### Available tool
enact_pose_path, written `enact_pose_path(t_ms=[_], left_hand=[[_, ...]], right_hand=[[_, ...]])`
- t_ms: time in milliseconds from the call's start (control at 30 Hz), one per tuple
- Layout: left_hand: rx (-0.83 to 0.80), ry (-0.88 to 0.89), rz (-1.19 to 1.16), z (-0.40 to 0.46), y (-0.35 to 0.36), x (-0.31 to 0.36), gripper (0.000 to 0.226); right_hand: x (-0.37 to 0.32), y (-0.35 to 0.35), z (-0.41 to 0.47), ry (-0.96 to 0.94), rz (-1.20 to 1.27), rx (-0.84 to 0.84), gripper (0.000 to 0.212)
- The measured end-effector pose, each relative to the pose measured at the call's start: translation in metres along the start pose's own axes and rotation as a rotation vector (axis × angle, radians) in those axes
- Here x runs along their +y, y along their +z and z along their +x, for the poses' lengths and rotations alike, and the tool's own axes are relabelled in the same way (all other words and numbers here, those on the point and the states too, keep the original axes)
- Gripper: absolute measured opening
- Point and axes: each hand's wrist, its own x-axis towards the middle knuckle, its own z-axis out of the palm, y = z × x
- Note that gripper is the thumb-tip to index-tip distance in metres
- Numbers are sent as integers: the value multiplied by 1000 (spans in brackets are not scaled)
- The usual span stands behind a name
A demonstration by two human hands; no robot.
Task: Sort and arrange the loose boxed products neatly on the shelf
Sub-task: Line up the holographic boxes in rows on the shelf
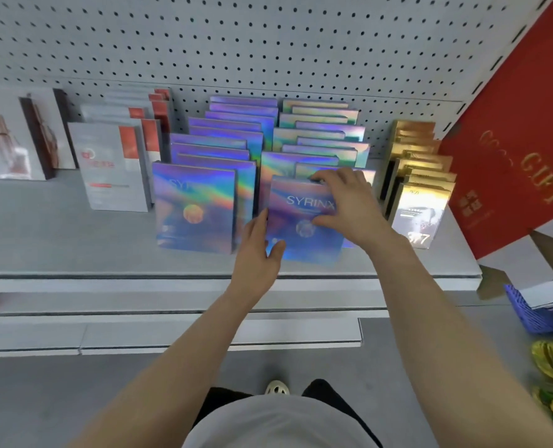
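Observation:
A holographic blue box marked SYRINX (pixel 301 221) stands at the front of the right row of iridescent boxes (pixel 320 134) on the grey shelf (pixel 74 240). My right hand (pixel 346 202) grips its top right corner, fingers curled over the upper edge and thumb on the front face. My left hand (pixel 259 250) holds the box's lower left edge, thumb on the front and fingers along the side. A second row of the same holographic boxes (pixel 197 205) stands directly to the left, its front box upright.
White boxes with red accents (pixel 113 166) and white-brown boxes (pixel 13 140) stand at the left. Gold boxes (pixel 417 195) line up at the right, beside a large red GIFT box (pixel 511 156). A blue basket (pixel 533 312) sits low right. Pegboard backs the shelf.

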Motion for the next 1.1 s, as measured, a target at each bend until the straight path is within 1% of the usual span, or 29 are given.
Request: enact_pose_path(t_ms=[67, 133, 333, 467, 567, 700, 800, 867, 1000, 1100], left_hand=[[12, 9, 13, 3, 2, 2, 68], [21, 27, 29, 6, 3, 4, 68], [22, 23, 58, 12, 4, 2, 67], [4, 5, 86, 12, 2, -2, 63], [18, 1, 116, 12, 0, -1, 59], [57, -11, 68, 8, -13, -1, 47], [118, -53, 8, 0, -33, -4, 34], [174, -79, -9, -11, -54, -7, 30], [256, -106, 11, -41, -111, -33, 25], [346, -169, 20, -68, -167, -61, 25]], right_hand=[[0, 4, 3, -26, -53, 58, 77], [0, 6, 6, -50, -86, 118, 78], [0, 9, 9, -64, -179, 203, 78], [-2, 15, 4, -80, -162, 220, 78], [-1, 14, 2, -89, -201, 211, 76], [-7, 14, -3, -89, -242, 232, 66], [-22, 20, -10, -70, -179, 321, 54], [-40, 28, -14, -54, -104, 363, 45], [-93, 65, -21, -64, 6, 297, 34], [-149, 105, -24, -127, 97, 215, 31]])
